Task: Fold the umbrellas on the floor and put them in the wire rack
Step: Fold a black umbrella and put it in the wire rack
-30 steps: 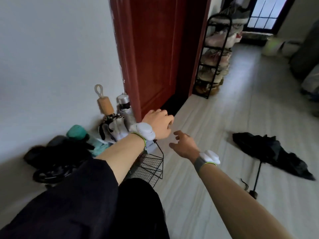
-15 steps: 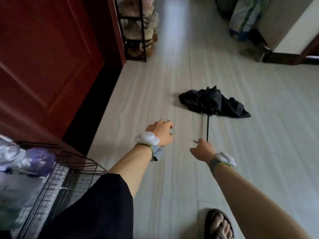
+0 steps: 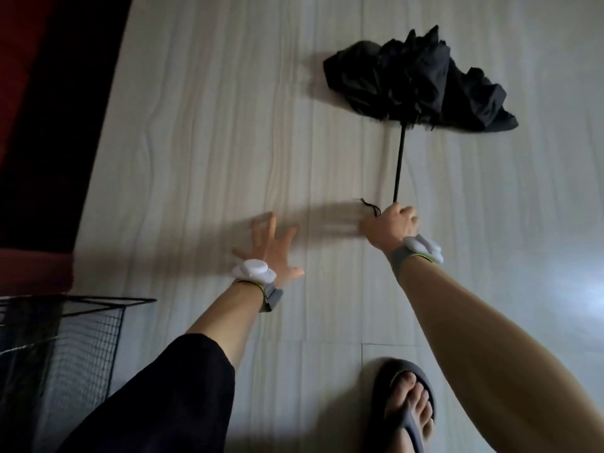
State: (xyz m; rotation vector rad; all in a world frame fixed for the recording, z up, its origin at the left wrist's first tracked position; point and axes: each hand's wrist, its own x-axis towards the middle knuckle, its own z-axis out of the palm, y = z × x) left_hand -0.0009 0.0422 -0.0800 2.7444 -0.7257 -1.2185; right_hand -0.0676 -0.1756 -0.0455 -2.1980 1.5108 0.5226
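A black umbrella (image 3: 421, 80) lies on the pale floor, its canopy crumpled and half collapsed, its thin shaft pointing toward me. My right hand (image 3: 390, 223) is closed over the handle end of that shaft, and a black wrist cord sticks out beside my fingers. My left hand (image 3: 273, 248) hovers over the floor to the left with fingers spread, holding nothing. The black wire rack (image 3: 65, 338) stands at the lower left; only its corner shows.
A dark red door (image 3: 23, 93) and its dark threshold run along the left edge. My foot in a grey slipper (image 3: 403, 407) is planted at the bottom, below the right arm. Pale floorboards (image 3: 212, 142) stretch between rack and umbrella.
The view swung from the rack and wall down to the floor. My right hand reached forward and closed on the umbrella's handle. My left hand opened its fingers wide.
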